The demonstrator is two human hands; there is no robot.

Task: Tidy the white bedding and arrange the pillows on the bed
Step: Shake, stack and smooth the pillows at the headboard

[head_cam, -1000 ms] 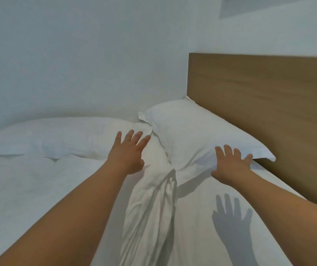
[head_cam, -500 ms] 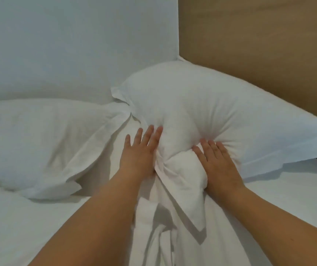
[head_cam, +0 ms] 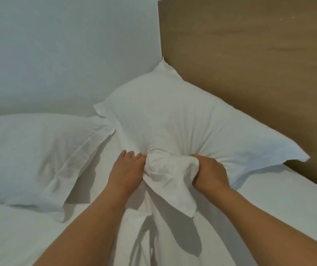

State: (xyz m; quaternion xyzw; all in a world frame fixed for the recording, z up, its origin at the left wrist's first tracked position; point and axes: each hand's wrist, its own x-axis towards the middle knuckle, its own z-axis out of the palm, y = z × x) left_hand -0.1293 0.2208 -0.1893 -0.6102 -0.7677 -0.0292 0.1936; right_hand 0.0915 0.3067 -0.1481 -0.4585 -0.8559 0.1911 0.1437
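Note:
A white pillow (head_cam: 182, 120) lies in the corner against the wooden headboard. Its near edge is bunched into a knot of fabric between my two hands. My left hand (head_cam: 127, 170) grips that bunched edge from the left, fingers curled into the cloth. My right hand (head_cam: 209, 173) grips it from the right with fingers wrapped round the fabric. A second white pillow (head_cam: 33, 156) lies flat to the left along the wall. A rumpled fold of white bedding (head_cam: 153, 239) runs down between my forearms over the white sheet (head_cam: 269, 208).
The wooden headboard (head_cam: 249, 73) rises at the right, with the bed's edge running along it. A pale wall (head_cam: 58, 54) closes the far side and left. The left pillow's loose flap overlaps the sheet near my left arm.
Both hands reached to the corner pillow, then closed on its near edge. The fingers have curled tighter, gathering the fabric into a knot. The pillow looks pulled slightly toward me.

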